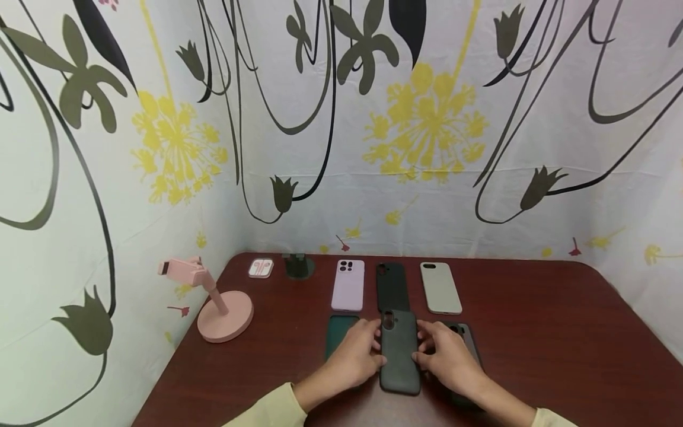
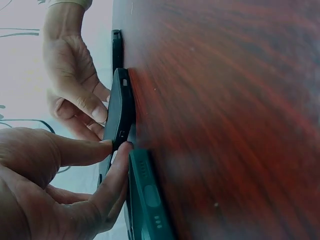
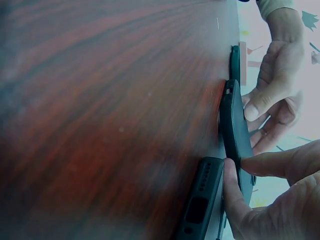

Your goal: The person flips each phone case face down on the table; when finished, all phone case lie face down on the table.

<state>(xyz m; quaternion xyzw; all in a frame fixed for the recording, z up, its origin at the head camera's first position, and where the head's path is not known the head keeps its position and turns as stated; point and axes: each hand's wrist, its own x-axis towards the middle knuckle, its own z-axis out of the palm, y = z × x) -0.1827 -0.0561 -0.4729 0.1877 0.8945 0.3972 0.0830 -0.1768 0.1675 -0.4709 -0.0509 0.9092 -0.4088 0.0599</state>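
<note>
Between my two hands is a dark grey-green phone case (image 1: 400, 362), its camera cutout at the far end. My left hand (image 1: 356, 353) pinches its left long edge between thumb and fingers; my right hand (image 1: 448, 359) does the same on the right edge. Both wrist views show the case (image 2: 122, 105) slightly raised from the tabletop, at least at its near end. A teal green phone case (image 1: 340, 332) lies partly hidden by my left hand. Under my right hand and wrist lies another dark phone case (image 3: 202, 200), partly covered in the head view.
Behind stand a row of a lilac phone case (image 1: 348, 286), a black case (image 1: 392, 287) and a pale cream case (image 1: 441, 289). Farther left are a pink stand (image 1: 225, 317), boxed earphones (image 1: 261, 268) and a dark green object (image 1: 297, 266). Patterned cloth (image 1: 341, 148) hangs behind the table.
</note>
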